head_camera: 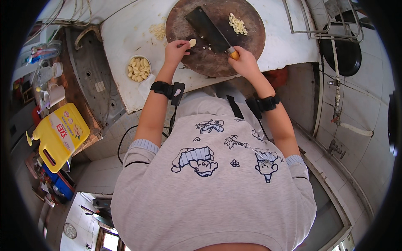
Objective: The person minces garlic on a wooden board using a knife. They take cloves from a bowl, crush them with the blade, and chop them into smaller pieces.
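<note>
Between the fingertips of my left hand (176, 51) is a pale peeled garlic clove (192, 42), held over the left part of a round wooden chopping board (216, 67). My right hand (246, 62) grips the wooden handle (233, 53) of a cleaver. Its broad dark blade (205, 28) lies across the board, pointing up and to the left. Beyond the blade, on the right, sits a pile of chopped garlic (237, 24). Several small garlic bits lie near the blade's lower edge. To the left of the board, a white bowl (150, 62) holds many peeled cloves.
Garlic skins (158, 31) are scattered left of the board on the white worktop (122, 81). A yellow jug (59, 135) and a white mug (56, 94) stand farther left. At the right are a metal rack (309, 31), a black pan (342, 56) and wall pipes (336, 94).
</note>
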A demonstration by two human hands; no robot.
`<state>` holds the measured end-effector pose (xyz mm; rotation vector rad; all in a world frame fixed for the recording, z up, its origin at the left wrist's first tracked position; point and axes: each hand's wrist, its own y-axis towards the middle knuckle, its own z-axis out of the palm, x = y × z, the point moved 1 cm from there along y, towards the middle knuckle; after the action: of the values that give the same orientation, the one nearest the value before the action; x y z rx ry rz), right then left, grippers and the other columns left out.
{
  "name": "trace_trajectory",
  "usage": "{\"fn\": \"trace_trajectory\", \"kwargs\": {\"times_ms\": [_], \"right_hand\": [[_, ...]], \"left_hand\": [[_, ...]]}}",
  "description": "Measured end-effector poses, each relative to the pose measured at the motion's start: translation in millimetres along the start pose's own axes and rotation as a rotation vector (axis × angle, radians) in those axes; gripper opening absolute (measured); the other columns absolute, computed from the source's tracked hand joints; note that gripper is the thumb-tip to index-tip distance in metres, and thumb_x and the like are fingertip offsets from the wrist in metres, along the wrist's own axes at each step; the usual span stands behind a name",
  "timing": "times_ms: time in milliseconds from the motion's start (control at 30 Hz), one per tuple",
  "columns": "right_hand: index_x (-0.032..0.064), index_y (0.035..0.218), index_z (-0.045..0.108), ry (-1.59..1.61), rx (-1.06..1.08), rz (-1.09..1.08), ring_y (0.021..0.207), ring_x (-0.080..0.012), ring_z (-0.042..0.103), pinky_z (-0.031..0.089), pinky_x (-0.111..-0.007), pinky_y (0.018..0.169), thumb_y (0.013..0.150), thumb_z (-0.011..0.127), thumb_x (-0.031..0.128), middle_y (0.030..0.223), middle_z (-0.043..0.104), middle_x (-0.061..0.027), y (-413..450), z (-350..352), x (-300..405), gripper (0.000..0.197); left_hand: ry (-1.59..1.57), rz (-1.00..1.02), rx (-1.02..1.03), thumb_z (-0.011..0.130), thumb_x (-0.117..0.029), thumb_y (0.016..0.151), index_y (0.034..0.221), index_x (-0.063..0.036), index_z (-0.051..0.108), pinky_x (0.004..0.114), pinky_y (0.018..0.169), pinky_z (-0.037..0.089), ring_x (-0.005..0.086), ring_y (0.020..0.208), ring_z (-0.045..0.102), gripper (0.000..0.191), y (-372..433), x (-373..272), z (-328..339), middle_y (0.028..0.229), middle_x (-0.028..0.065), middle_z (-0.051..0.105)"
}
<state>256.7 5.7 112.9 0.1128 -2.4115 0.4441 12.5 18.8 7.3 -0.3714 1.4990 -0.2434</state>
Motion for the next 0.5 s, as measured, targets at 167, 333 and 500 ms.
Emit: {"fn": "trace_trajectory", "kwargs": {"times_ms": [167,333,500], "right_hand": [[0.0050,0.101,0.057,0.001,0.033,0.000,0.085,-0.0399,0.057,0.047,-0.043,0.074,0.071,0.059,0.019,0.086,0.061,-0.0227,4,10,-1,0.034],[0.0042,0.100,0.057,-0.011,0.087,-0.006,0.082,-0.0402,0.057,0.046,-0.045,0.072,0.071,0.059,0.019,0.084,0.061,-0.0225,7,20,3,0.032],[0.0015,0.095,0.054,-0.050,0.086,-0.035,0.081,-0.0411,0.057,0.046,-0.046,0.071,0.072,0.058,0.019,0.081,0.060,-0.0245,11,25,0,0.029]], "left_hand": [[0.199,-0.006,-0.065,0.064,-0.010,0.079,0.092,0.0024,0.065,0.025,0.054,0.051,0.0135,0.068,0.063,0.017,4,3,0,0.078,0.0084,0.065],[0.295,0.014,-0.147,0.066,-0.015,0.076,0.084,-0.0002,0.067,0.027,0.052,0.047,0.0129,0.059,0.061,0.016,5,11,-5,0.065,0.0067,0.064],[0.426,0.109,-0.154,0.063,-0.015,0.080,0.087,-0.0018,0.066,0.024,0.053,0.045,0.0110,0.059,0.060,0.015,6,11,-3,0.068,0.0055,0.064]]}}
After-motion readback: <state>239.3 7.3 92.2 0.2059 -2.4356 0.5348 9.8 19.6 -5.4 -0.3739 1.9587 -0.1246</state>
